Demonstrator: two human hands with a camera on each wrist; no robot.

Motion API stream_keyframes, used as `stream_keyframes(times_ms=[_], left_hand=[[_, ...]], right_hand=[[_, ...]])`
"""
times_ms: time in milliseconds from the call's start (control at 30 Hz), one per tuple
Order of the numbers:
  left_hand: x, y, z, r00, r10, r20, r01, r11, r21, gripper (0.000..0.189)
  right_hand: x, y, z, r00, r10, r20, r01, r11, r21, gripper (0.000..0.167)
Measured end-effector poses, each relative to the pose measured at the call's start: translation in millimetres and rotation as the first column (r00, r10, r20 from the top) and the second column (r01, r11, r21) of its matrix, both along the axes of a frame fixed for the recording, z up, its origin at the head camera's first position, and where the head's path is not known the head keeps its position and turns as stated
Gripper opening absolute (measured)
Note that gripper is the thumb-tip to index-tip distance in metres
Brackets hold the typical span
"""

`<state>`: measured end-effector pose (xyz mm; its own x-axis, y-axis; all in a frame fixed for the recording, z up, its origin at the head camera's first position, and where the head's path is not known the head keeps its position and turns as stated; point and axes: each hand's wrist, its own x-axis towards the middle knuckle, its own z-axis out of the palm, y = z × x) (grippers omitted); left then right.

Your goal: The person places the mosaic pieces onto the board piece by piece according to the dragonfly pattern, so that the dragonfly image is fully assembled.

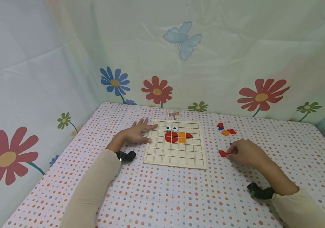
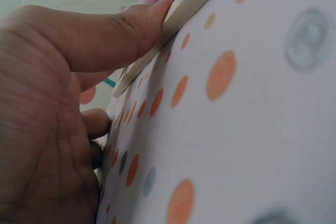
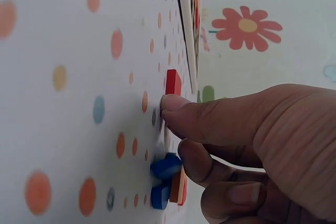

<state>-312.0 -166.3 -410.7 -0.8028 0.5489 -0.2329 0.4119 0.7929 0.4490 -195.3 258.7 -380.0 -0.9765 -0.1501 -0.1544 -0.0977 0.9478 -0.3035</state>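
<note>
A square wooden grid board (image 1: pixel 176 155) lies on the spotted table. Set on it are two round eye pieces (image 1: pixel 172 128), a red circle of quarter pieces (image 1: pixel 171 137), orange squares (image 1: pixel 182 138) and one red quarter piece (image 1: pixel 189 135). My left hand (image 1: pixel 137 132) spreads its fingers at the board's left edge, thumb and forefinger touching it. To the right of the board, my right hand (image 1: pixel 245 153) pinches a red piece (image 3: pixel 173 82) between thumb and forefinger, close above the cloth. The fingers hide part of that piece.
Beyond the right hand lie loose red pieces (image 1: pixel 231 131), an orange square (image 1: pixel 225 132) and blue pieces (image 3: pixel 166 166). A small picture card (image 1: pixel 174 114) lies behind the board. A flowered curtain (image 1: pixel 208 63) hangs along the table's back edge.
</note>
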Motion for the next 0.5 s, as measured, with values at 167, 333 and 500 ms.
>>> stream_keyframes(times_ms=[167, 333, 500], left_hand=[[0.9, 0.0, 1.2, 1.000, 0.005, 0.003, -0.005, 1.000, 0.003, 0.078], [-0.1, -0.2, 0.4, 1.000, -0.002, -0.002, 0.002, 1.000, 0.005, 0.078], [-0.1, 0.4, 0.5, 1.000, -0.004, -0.001, 0.004, 1.000, 0.005, 0.078]], right_hand=[[3.6, -5.5, 0.6, 1.000, 0.008, 0.006, -0.008, 1.000, -0.006, 0.015], [7.4, -10.6, 2.4, 0.999, 0.033, 0.008, -0.033, 0.999, -0.007, 0.015], [9.6, -12.9, 3.7, 0.999, 0.036, -0.019, -0.036, 0.999, -0.001, 0.016]])
